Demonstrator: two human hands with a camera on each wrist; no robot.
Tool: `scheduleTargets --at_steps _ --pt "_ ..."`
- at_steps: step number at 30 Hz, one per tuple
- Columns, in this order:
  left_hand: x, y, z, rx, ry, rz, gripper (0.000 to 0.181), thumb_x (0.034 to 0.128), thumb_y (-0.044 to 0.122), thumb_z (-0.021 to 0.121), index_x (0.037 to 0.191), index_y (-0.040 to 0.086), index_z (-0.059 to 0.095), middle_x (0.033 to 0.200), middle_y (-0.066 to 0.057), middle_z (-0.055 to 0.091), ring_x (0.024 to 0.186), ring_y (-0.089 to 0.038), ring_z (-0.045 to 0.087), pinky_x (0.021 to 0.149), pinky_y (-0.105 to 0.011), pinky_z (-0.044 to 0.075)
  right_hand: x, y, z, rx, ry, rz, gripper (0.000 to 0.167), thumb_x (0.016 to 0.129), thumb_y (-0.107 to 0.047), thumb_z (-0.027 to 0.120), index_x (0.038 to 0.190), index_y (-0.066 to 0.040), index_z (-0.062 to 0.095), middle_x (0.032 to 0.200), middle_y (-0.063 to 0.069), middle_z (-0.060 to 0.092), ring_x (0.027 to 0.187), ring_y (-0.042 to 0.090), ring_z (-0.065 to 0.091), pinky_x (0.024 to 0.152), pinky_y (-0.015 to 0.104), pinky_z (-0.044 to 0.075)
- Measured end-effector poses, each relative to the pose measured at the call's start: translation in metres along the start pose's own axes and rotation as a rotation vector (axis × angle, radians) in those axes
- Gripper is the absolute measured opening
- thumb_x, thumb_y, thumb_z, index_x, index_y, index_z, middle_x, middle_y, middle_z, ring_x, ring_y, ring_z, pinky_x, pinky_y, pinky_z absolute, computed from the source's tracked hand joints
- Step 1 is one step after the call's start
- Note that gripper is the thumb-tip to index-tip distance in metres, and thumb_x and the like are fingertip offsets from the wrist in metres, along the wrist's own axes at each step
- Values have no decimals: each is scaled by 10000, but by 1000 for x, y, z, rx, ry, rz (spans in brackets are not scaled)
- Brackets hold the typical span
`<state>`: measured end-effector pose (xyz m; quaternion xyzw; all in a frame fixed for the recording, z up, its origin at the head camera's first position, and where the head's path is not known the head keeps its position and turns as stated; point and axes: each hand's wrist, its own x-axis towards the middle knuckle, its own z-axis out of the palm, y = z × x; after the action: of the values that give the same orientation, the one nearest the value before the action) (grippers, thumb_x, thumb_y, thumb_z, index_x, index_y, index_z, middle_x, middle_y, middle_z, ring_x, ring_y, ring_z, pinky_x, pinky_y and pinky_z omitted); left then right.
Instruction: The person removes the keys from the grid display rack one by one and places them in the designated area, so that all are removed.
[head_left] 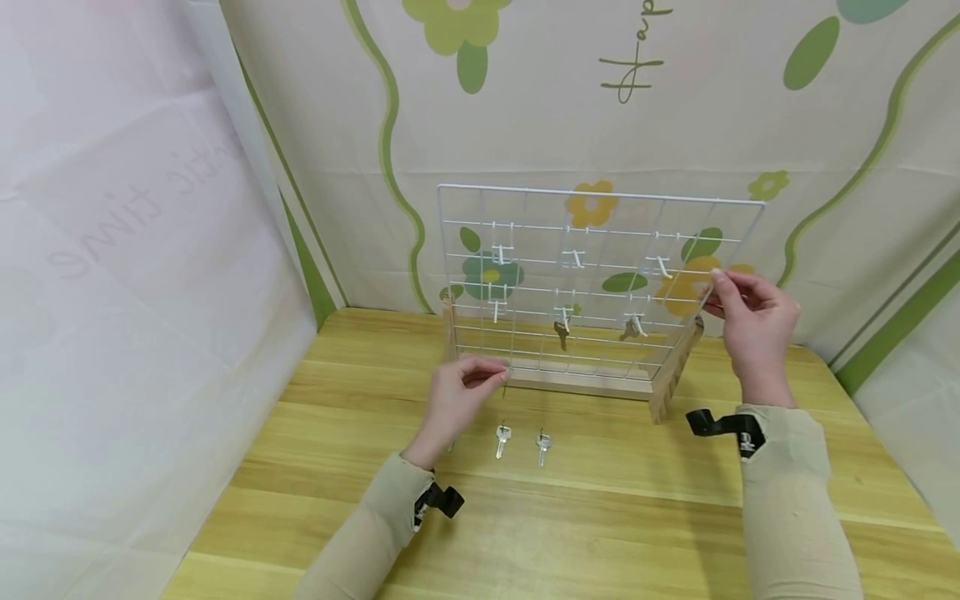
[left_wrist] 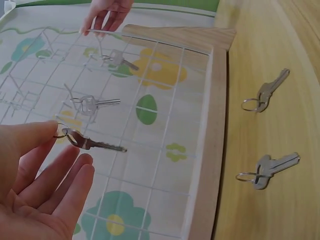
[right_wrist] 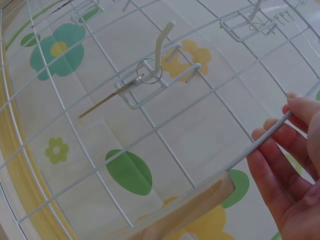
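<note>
Keys (head_left: 562, 335) hang from the middle and right hooks of the lower row in my head view, on a white wire rack (head_left: 600, 194) whose wooden stand (head_left: 577, 382) sits on the counter (head_left: 600, 508); the lower-left hook (head_left: 495, 312) looks bare. My left grip (head_left: 459, 400) is at the rack's eight o'clock, my right grip (head_left: 759, 325) at its four o'clock, and two loose keys (head_left: 503, 442) lie side by side on the counter toward its seven o'clock. Through the left wrist view I see the left grip pinching the ring (left_wrist: 61, 131) of another key (left_wrist: 85, 140) between thumb and forefinger, the other fingers spread loosely below; that key points between three and four o'clock, its ring on no hook that I can make out. My right wrist view has the right grip near four o'clock, pinching the rack's edge wire, while toward ten o'clock a hung key (right_wrist: 111, 98) has its ring looped round a hook. I judge the step in hand to be hanging a third key with the rack steadied; the next move seems to call for threading its ring over the lower-left hook's tip and releasing once it catches.
</note>
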<state>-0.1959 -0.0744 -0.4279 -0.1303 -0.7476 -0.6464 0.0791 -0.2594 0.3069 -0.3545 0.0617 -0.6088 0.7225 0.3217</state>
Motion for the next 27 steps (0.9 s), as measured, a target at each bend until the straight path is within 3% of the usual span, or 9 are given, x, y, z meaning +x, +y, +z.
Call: scheduleTargets --at_steps 13,23,27 --pt "-3 -12 7 117 -66 -18 51 920 130 784 968 115 778 971 31 730 843 -129 697 766 -275 592 0 0 0 -15 6 12 294 887 -88 794 1050 143 714 865 163 734 726 173 727 683 290 575" --pt "-1 -16 18 190 -128 -4 47 935 162 773 966 130 788 933 64 727 793 -96 668 711 -273 581 0 -1 1 -13 3 26 305 884 -100 798 1053 140 713 846 116 738 733 176 731 691 298 572" --pt "0 -19 24 198 -169 -26 56 936 196 775 962 149 792 895 86 718 771 -129 671 671 -272 569 -1 -2 1 -11 1 24 304 886 -99 797 1048 143 711 844 116 739 735 177 732 696 301 572"
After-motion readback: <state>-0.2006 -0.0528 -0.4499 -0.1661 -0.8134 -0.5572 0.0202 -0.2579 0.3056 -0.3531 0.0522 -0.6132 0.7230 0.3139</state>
